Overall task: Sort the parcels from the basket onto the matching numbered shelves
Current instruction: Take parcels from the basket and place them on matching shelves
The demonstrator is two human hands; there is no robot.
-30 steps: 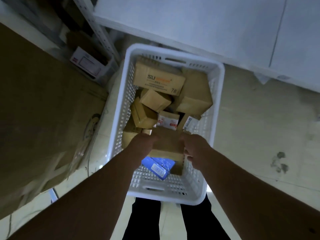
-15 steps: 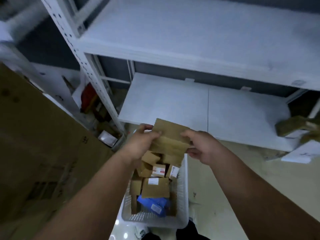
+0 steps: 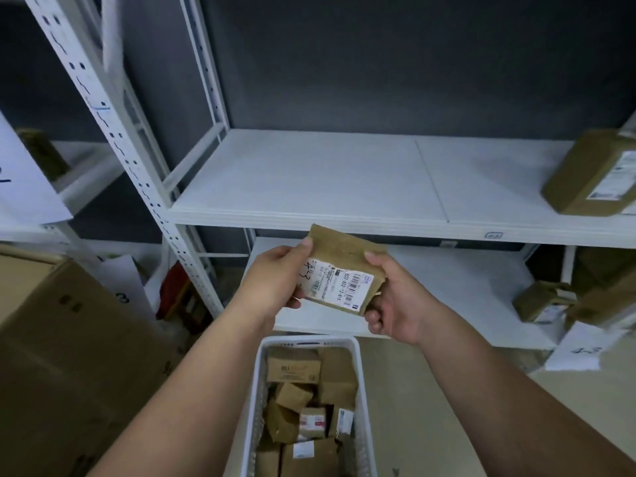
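A small brown cardboard parcel (image 3: 344,266) is held in front of the shelf edge, its white label facing me with a handwritten "4-3". My left hand (image 3: 275,280) grips its left side, thumb on top. Gripping the parcel's right side is my right hand (image 3: 395,304), fingers curled under the lower corner. Below them on the floor stands the white plastic basket (image 3: 254,390) holding several brown parcels. A white shelf (image 3: 309,187) lies just beyond the parcel, and a small tag (image 3: 494,235) sits on its front edge. A lower shelf (image 3: 464,297) shows behind my hands.
One brown parcel (image 3: 592,173) lies at the upper shelf's right end, and others (image 3: 543,301) sit on the lower shelf's right. A paper sign "4-3" (image 3: 581,349) hangs there. A large cardboard box (image 3: 69,356) fills the left. A white perforated upright (image 3: 113,132) stands left of the shelf.
Both hands have lifted the parcel out of the basket and turned its label toward me. My view has risen from the basket to the shelves.
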